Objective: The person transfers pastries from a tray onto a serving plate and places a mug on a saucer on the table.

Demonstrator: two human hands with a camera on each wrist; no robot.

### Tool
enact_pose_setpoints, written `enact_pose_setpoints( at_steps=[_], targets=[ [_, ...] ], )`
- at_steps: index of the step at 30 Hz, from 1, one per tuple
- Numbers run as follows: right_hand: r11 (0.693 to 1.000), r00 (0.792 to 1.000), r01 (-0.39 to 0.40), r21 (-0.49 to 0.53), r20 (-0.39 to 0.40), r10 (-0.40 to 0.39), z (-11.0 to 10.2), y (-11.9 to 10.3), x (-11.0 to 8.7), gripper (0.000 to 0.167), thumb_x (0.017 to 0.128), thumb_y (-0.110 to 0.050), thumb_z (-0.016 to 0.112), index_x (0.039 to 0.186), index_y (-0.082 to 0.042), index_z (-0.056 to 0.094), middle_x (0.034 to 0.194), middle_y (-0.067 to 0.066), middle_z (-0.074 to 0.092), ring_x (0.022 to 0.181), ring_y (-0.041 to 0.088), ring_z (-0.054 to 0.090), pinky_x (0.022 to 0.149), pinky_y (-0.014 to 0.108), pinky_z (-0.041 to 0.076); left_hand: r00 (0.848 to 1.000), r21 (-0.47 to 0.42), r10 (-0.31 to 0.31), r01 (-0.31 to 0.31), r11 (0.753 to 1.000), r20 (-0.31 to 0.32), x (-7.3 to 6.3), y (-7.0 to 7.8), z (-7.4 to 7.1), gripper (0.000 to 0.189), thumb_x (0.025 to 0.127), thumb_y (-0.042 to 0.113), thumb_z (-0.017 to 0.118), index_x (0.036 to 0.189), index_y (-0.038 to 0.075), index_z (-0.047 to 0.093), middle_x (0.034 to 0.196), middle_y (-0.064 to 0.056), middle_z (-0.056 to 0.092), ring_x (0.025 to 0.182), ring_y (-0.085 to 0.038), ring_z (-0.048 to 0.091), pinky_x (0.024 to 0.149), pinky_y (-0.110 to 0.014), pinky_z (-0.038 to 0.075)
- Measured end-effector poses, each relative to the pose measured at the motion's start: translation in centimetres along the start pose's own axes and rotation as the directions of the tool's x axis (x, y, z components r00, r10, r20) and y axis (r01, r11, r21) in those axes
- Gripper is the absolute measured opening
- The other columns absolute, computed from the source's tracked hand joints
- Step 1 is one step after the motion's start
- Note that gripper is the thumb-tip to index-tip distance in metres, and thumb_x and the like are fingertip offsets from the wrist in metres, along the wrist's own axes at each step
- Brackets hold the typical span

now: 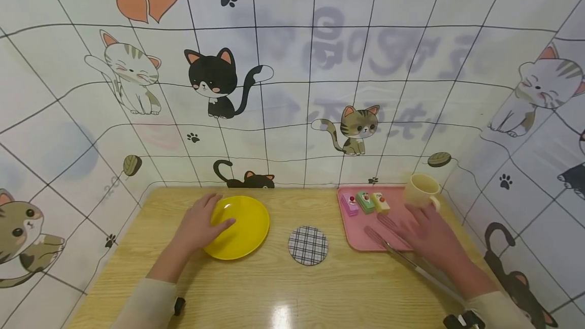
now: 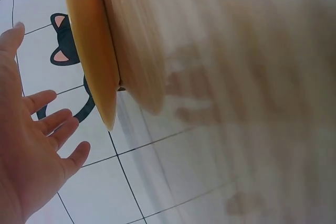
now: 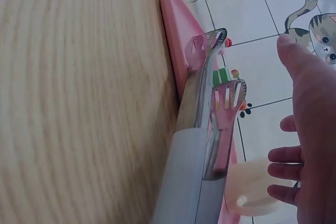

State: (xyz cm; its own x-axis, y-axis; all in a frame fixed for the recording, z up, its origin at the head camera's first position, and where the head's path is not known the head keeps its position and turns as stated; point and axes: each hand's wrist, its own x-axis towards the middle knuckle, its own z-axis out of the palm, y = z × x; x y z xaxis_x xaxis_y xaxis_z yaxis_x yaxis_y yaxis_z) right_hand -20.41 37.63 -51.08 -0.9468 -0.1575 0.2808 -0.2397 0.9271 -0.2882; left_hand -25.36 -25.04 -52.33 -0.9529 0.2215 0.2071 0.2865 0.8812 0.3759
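My left hand (image 1: 196, 227) hovers at the left side of a yellow plate (image 1: 247, 230), fingers and thumb spread; whether it touches the rim I cannot tell. In the left wrist view the plate (image 2: 89, 40) appears edge-on beside the loose fingers. My right hand (image 1: 431, 235) is over the right part of a pink tray (image 1: 358, 235), its fingers spread and holding nothing. Beneath it lie metal tongs (image 1: 418, 269) with slotted ends and pale handles (image 3: 181, 169), propped across the tray's front edge. A cream mug (image 1: 420, 189) stands just beyond the right fingertips.
Three small toy cakes, pink (image 1: 350, 205), green (image 1: 365, 202) and yellow (image 1: 381, 202), sit at the tray's back left. A round checked coaster (image 1: 308, 245) lies between plate and tray on the wooden table (image 1: 237, 288). A cat-print wall covering (image 1: 283, 141) encloses the back and sides.
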Motion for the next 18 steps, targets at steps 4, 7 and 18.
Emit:
enact_pose_setpoints(
  at_steps=[4, 7, 18],
  targets=[
    [0.999, 1.000, 0.007, 0.033, -0.009, -0.006, -0.1, 0.5, -1.1, 0.075, 0.105, -0.049, 0.074, 0.159, -0.002, 0.052, 0.162, 0.034, 0.044, 0.142, 0.061, 0.046, 0.107, 0.078, 0.043, 1.000, -0.038, 0.022, -0.022, 0.999, -0.001, -0.7, -0.5, -0.1, 0.092, 0.101, 0.063, 0.074, 0.163, 0.001, 0.048, 0.168, -0.030, 0.042, 0.151, -0.057, 0.042, 0.122, -0.077, 0.035],
    [0.998, 1.000, -0.023, 0.066, 0.016, 0.022, -0.2, 0.6, -1.9, 0.077, 0.103, -0.051, 0.076, 0.159, -0.005, 0.052, 0.164, 0.031, 0.044, 0.151, 0.060, 0.037, 0.111, 0.080, 0.038, 0.999, -0.061, 0.030, -0.030, 0.998, 0.011, -1.2, -0.9, -0.3, 0.093, 0.100, 0.063, 0.075, 0.163, 0.000, 0.048, 0.168, -0.030, 0.042, 0.151, -0.057, 0.042, 0.122, -0.076, 0.035],
    [0.993, 0.993, -0.095, 0.071, 0.080, 0.089, -0.1, 1.2, -5.2, 0.086, 0.095, -0.056, 0.085, 0.154, 0.000, 0.058, 0.146, 0.034, 0.057, 0.132, 0.057, 0.055, 0.099, 0.081, 0.048, 0.992, -0.102, 0.012, 0.001, 0.995, 0.124, -2.4, -1.9, -0.8, 0.108, 0.092, 0.065, 0.083, 0.166, -0.001, 0.041, 0.171, -0.032, 0.036, 0.153, -0.058, 0.038, 0.120, -0.077, 0.037]
  ],
)
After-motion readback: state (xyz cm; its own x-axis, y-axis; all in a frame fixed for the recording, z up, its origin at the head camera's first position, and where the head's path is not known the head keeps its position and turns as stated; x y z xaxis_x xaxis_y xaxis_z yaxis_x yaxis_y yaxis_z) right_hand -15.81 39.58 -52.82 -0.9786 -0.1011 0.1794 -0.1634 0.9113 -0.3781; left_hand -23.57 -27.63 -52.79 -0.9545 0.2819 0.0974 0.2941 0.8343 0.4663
